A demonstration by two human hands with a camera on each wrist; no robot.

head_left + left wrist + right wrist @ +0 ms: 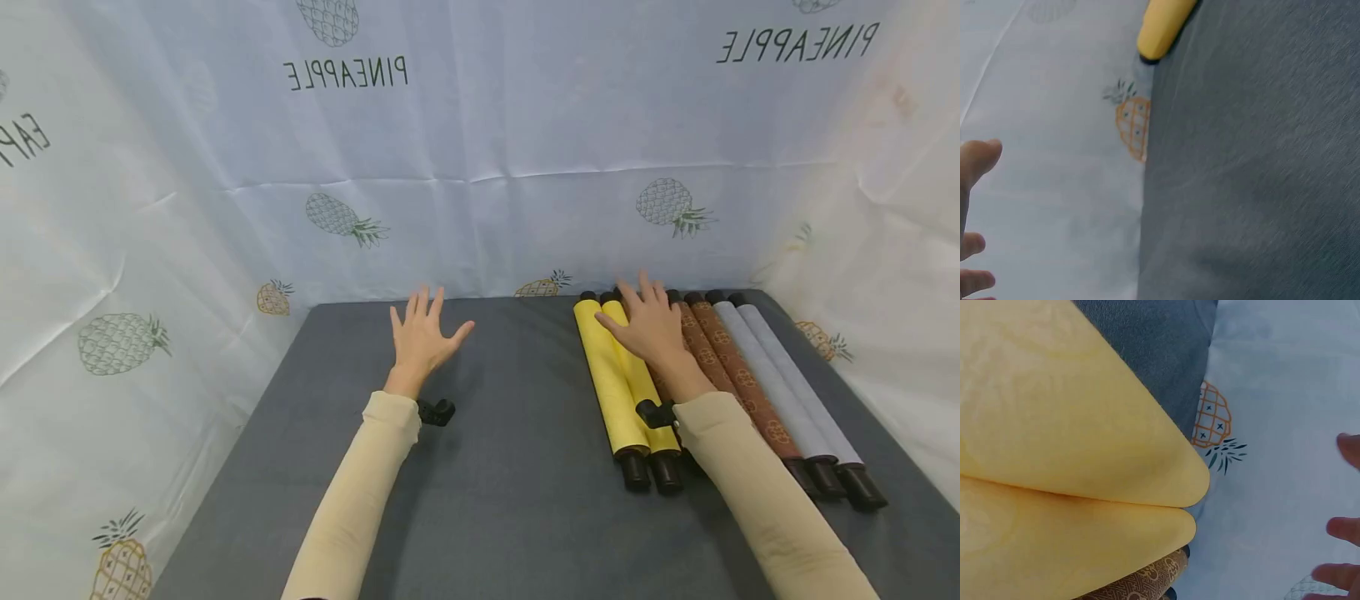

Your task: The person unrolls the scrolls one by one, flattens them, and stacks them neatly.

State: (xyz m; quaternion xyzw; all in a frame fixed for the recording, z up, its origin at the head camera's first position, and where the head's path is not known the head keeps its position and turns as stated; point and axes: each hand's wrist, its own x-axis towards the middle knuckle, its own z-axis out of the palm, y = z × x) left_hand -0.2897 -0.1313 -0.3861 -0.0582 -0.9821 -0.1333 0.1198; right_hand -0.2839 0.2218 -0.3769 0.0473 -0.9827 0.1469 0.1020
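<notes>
My left hand (420,337) hovers over the left half of the dark table with fingers spread and nothing in it. Its thumb (979,159) and several fingertips show at the left wrist view's edge. Fingers apart, my right hand (651,329) hangs over the far ends of the rolled scrolls, overlapping a yellow scroll (603,367) and its yellow neighbour (663,439) in the head view. Brown patterned scrolls (742,375) lie beside them, partly hidden under my right arm. Two grey scrolls (793,383) finish the row. Dark knobs cap the scroll ends.
The dark grey table (510,467) meets a white curtain (480,233) printed with pineapples along its back edge. More of this cloth hangs at both sides. A black wrist mount (437,412) sits on my left sleeve's cuff, another (656,413) on the right.
</notes>
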